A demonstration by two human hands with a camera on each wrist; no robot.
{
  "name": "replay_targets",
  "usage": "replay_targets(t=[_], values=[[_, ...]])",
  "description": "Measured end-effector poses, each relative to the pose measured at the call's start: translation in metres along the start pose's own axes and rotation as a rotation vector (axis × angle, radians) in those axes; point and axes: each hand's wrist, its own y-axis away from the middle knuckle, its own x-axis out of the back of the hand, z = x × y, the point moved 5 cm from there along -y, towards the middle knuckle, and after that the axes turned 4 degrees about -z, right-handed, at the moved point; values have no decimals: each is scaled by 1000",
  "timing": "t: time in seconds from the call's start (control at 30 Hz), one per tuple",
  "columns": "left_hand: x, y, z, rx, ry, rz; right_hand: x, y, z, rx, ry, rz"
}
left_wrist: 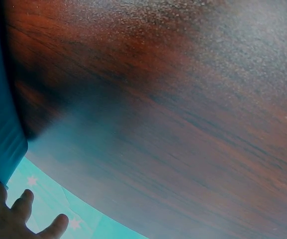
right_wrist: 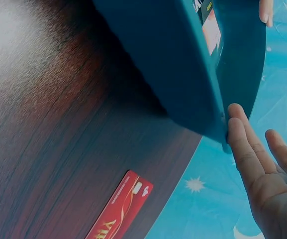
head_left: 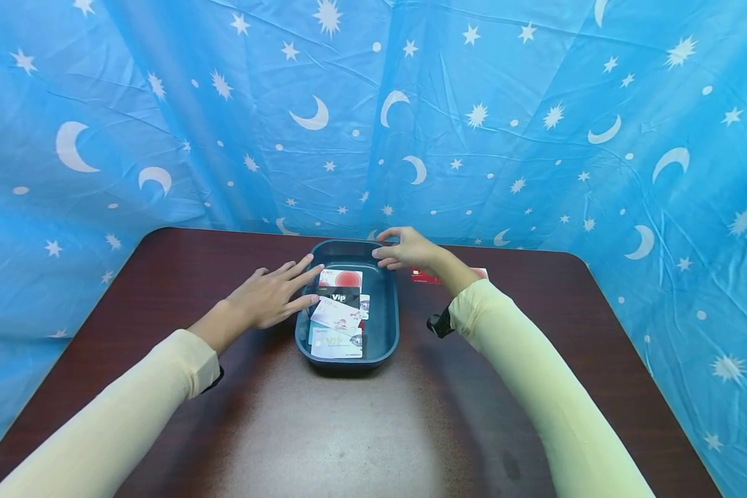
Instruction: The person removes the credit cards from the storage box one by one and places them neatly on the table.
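A dark blue tray (head_left: 382, 332) is set near the far edge of the wooden table (head_left: 236, 415), with overlapping VIP cards (head_left: 336, 344) piled along its left side. Its left rim is overlapped by the left hand (head_left: 272, 296), fingers spread wide. Its far right corner is met by extended fingers of the right hand (head_left: 411, 249), also held wide. A red VIP card (right_wrist: 123, 204) is seen right of the tray.

Whitish glare on the near tabletop (head_left: 342, 429), soft shadows to either side.
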Motion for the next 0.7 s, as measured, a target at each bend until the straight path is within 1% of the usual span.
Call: replay_targets(t=[0.33, 0.6, 0.7], values=[[-3, -1, -2, 13, 9, -20, -19, -8, -1, -67, 50, -86], [-3, -1, -4, 11, 12, -24, -28, -17, -4, -132, 82, -78], [-4, -1, -4, 5, 9, -23, -31, -19, -4, -152, 114, -86]])
